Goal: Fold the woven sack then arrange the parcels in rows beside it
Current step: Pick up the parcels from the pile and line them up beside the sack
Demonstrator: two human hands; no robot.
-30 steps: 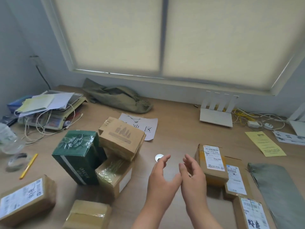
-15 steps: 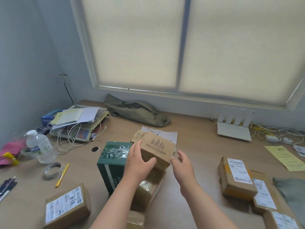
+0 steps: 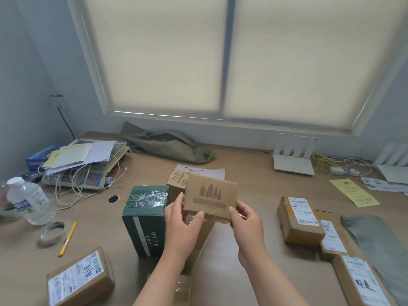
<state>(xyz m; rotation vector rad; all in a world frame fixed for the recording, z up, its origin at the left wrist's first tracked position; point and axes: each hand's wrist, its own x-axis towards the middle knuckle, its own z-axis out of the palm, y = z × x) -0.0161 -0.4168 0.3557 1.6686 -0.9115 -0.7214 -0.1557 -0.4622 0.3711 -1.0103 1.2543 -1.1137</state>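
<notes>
My left hand [image 3: 183, 219] and my right hand [image 3: 247, 219] grip a brown cardboard parcel [image 3: 210, 196] by its two lower corners, lifted above the desk. Under and behind it sit a green box [image 3: 145, 215], a small brown box [image 3: 176, 180] and a taped box partly hidden by my left arm. The folded grey-green woven sack [image 3: 379, 246] lies flat at the right edge. Three labelled parcels [image 3: 300, 217] [image 3: 333, 237] [image 3: 362, 281] stand in a row beside it. Another labelled parcel [image 3: 79, 279] rests at the lower left.
An olive cloth bag [image 3: 170, 144] lies under the window. At the left are a scale with papers and cables [image 3: 86, 164], a water bottle [image 3: 31, 202], a tape roll [image 3: 51, 233] and a yellow knife [image 3: 68, 237]. A white router [image 3: 293, 160] and a yellow slip [image 3: 355, 193] are at the right.
Both hands came from empty mid-air to the pile. They took hold of the brown parcel with the printed bottles and lifted it off the stack. The camera tilted up.
</notes>
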